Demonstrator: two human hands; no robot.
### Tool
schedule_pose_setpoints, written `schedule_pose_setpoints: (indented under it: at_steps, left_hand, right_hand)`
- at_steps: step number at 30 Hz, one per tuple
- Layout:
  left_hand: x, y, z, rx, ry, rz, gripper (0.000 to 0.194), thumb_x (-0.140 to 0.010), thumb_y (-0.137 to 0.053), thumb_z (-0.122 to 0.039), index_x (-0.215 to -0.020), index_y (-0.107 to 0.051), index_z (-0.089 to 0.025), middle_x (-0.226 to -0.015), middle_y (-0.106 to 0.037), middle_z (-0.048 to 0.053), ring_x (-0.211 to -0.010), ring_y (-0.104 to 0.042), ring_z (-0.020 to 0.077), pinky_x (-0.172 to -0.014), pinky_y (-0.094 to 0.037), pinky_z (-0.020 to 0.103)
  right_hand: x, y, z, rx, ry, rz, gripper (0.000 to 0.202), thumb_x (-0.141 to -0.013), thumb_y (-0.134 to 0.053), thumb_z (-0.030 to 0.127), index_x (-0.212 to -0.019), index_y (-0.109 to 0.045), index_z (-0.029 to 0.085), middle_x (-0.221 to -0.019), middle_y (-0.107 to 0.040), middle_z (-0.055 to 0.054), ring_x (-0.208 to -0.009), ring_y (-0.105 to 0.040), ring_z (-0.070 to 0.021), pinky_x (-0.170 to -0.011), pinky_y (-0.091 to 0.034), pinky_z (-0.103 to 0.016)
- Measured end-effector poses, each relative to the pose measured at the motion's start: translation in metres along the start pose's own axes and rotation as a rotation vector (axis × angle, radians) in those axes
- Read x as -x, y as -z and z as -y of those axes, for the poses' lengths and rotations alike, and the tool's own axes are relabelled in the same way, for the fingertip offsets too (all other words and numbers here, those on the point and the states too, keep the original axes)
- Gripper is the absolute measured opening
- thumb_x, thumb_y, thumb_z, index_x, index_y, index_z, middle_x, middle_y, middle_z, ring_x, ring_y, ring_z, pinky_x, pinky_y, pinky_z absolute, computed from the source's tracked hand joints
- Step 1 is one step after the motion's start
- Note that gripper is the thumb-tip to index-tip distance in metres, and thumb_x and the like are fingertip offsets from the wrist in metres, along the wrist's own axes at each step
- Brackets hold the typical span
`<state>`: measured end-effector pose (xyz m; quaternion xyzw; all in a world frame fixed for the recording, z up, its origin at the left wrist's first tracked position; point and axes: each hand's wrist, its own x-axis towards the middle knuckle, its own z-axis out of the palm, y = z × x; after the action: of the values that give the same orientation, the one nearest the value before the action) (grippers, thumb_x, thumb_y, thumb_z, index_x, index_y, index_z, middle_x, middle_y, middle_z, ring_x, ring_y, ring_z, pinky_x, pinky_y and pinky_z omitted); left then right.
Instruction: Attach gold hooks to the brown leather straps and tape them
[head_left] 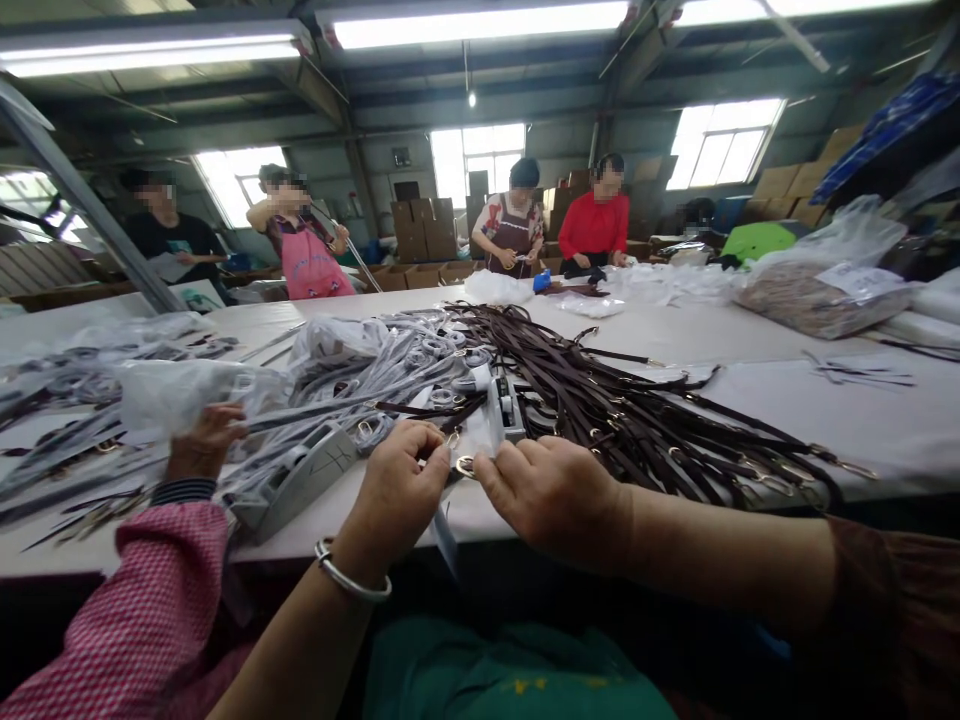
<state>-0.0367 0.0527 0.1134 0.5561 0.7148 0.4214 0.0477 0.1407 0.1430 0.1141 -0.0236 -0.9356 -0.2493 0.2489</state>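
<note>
I had both hands at the table's near edge, just in front of the pile of dark straps (600, 385). My left hand (401, 485) was curled, thumb and forefinger pressed together; I could not tell what lay between them. My right hand (551, 495) pinched the rim of a gold-coloured metal ring (465, 466), which sat between my hands, near the pile's front left side.

A small tape dispenser (510, 410) stood upright against the pile's left side. Left of the pile I saw grey straps (409, 355), many bundled, with clear plastic among them, and beyond their near side a larger grey dispenser (296, 480). Farther left of the pile, a co-worker's hand (214, 435) in a pink checked sleeve (169, 560) was beside a clear plastic bag (195, 390). Behind the pile, across the table (720, 350), several people stood, and a filled plastic bag (825, 290) lay to its right.
</note>
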Motion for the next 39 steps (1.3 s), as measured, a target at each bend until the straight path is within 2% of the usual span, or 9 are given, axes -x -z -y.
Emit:
schedule_pose_setpoints:
  at_steps: [9, 15, 18, 21, 24, 28, 30, 35, 39]
  left_hand:
    - [0.008, -0.005, -0.014, -0.121, -0.325, 0.095, 0.018, -0.091, -0.047, -0.014, -0.075, -0.052, -0.018, -0.096, -0.057, 0.008, -0.09, -0.056, 0.0203, -0.081, -0.049, 0.034]
    - [0.03, -0.028, -0.003, -0.36, -0.415, 0.005, 0.014, -0.093, -0.046, -0.01, -0.084, -0.054, -0.017, -0.103, -0.055, 0.011, -0.092, -0.056, 0.0216, -0.081, -0.051, 0.035]
    - [0.037, -0.038, 0.002, -0.326, -0.373, -0.093, 0.013, -0.094, -0.047, -0.011, -0.084, -0.054, -0.016, -0.104, -0.054, 0.011, -0.096, -0.056, 0.0216, -0.086, -0.051, 0.035]
    - [0.042, -0.045, 0.005, -0.212, -0.308, -0.179, 0.011, -0.094, -0.048, -0.013, -0.086, -0.055, -0.015, -0.105, -0.053, 0.012, -0.102, -0.055, 0.0226, -0.091, -0.05, 0.037]
    - [0.045, -0.049, 0.006, -0.098, -0.24, -0.214, 0.012, -0.094, -0.049, -0.014, -0.083, -0.056, -0.016, -0.104, -0.053, 0.011, -0.104, -0.054, 0.0232, -0.091, -0.05, 0.038]
    - [0.045, -0.049, 0.005, -0.015, -0.165, -0.192, 0.016, -0.093, -0.05, -0.016, -0.079, -0.057, -0.016, -0.104, -0.055, 0.011, -0.106, -0.055, 0.0236, -0.092, -0.05, 0.039]
    - [0.042, -0.046, 0.007, 0.022, -0.11, -0.165, 0.016, -0.092, -0.05, -0.018, -0.078, -0.058, -0.017, -0.105, -0.055, 0.011, -0.105, -0.056, 0.0231, -0.085, -0.052, 0.035]
    - [0.042, -0.035, 0.02, 0.112, -0.014, -0.118, 0.017, -0.092, -0.052, -0.027, -0.081, -0.06, -0.017, -0.11, -0.054, 0.011, -0.094, -0.059, 0.0199, -0.059, -0.052, 0.024]
    - [0.054, -0.037, 0.025, -0.019, -0.017, -0.111, 0.015, -0.091, -0.056, -0.032, -0.09, -0.06, -0.018, -0.095, -0.055, 0.007, -0.078, -0.057, 0.0173, -0.057, -0.047, 0.026]
  right_hand:
    - [-0.003, -0.005, -0.005, -0.326, -0.104, 0.225, 0.022, -0.095, -0.043, 0.015, -0.095, -0.064, 0.012, -0.08, -0.066, -0.01, -0.064, -0.057, -0.0173, -0.052, -0.027, -0.03]
    - [-0.008, -0.022, -0.013, -1.324, -0.772, 0.558, 0.024, -0.088, -0.055, 0.028, -0.068, -0.06, 0.016, -0.053, -0.056, 0.002, -0.045, -0.051, -0.0098, -0.043, -0.033, -0.021]
    - [-0.009, -0.027, -0.008, -1.775, -1.131, 0.56, 0.027, -0.092, -0.048, 0.029, -0.069, -0.053, 0.017, -0.055, -0.053, 0.004, -0.033, -0.039, -0.0058, -0.033, -0.026, -0.019]
    - [-0.01, -0.032, 0.001, -2.026, -1.23, 0.477, 0.023, -0.094, -0.045, 0.029, -0.075, -0.051, 0.017, -0.064, -0.055, 0.004, -0.035, -0.038, -0.0042, -0.034, -0.027, -0.018]
    - [-0.01, -0.037, 0.01, -1.796, -1.064, 0.442, 0.028, -0.095, -0.041, 0.029, -0.073, -0.052, 0.017, -0.06, -0.053, 0.003, -0.038, -0.04, -0.0063, -0.038, -0.03, -0.021]
    - [-0.005, -0.04, 0.017, -0.969, -0.479, 0.391, 0.015, -0.088, -0.049, 0.018, -0.08, -0.061, 0.013, -0.074, -0.067, -0.009, -0.064, -0.061, -0.0173, -0.057, -0.039, -0.027]
    - [-0.002, -0.039, 0.017, -0.785, -0.289, 0.432, 0.016, -0.084, -0.054, 0.016, -0.096, -0.063, 0.012, -0.086, -0.071, -0.013, -0.073, -0.065, -0.0221, -0.061, -0.04, -0.029]
    - [0.0, -0.033, 0.001, -0.862, -0.321, 0.463, 0.024, -0.085, -0.057, 0.023, -0.106, -0.067, 0.015, -0.092, -0.074, -0.011, -0.084, -0.068, -0.0227, -0.068, -0.042, -0.028]
    - [-0.004, -0.037, -0.005, -0.879, -0.457, 0.394, 0.027, -0.085, -0.055, 0.024, -0.106, -0.07, 0.014, -0.093, -0.075, -0.012, -0.087, -0.068, -0.0233, -0.073, -0.044, -0.029]
